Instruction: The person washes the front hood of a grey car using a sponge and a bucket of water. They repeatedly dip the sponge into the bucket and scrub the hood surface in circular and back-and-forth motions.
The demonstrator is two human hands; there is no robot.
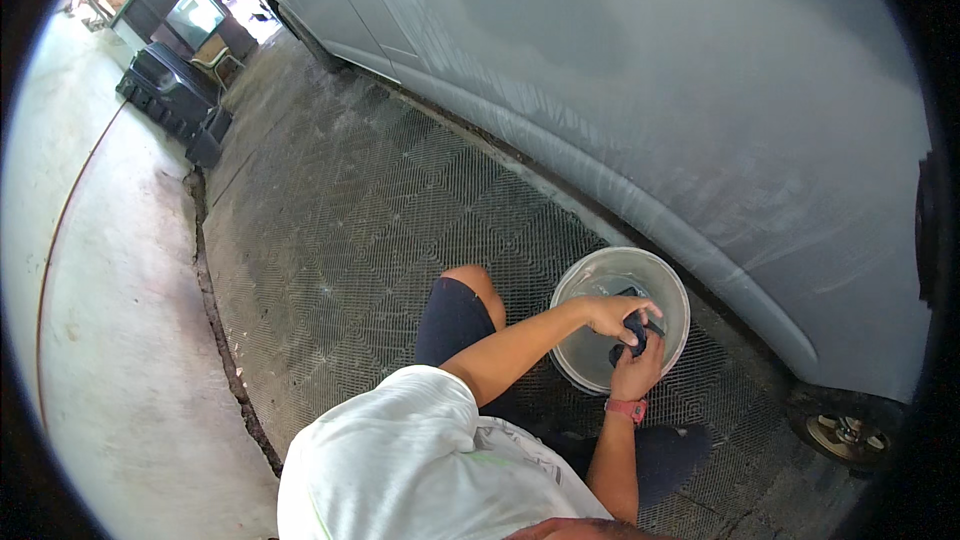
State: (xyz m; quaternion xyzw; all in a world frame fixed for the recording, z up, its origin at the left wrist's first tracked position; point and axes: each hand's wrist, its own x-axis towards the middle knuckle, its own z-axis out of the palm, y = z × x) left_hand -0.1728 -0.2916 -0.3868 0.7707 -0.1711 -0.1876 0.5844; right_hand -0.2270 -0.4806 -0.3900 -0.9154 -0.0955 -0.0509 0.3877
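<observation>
A dark wet cloth is bunched between my two hands, above the inside of a round whitish bucket. From the left, my left hand grips its upper part, fingers bent over it. My right hand, with a red watch on the wrist, holds it from below. Murky water stands in the bucket, with some froth near the far side. Parts of the cloth are hidden behind my fingers.
A grey vehicle body, its surface streaked and matte, rises close beyond the bucket. Its wheel shows at lower right. Grid floor tiles lie underfoot. Black plastic parts and a chair stand along the pale wall.
</observation>
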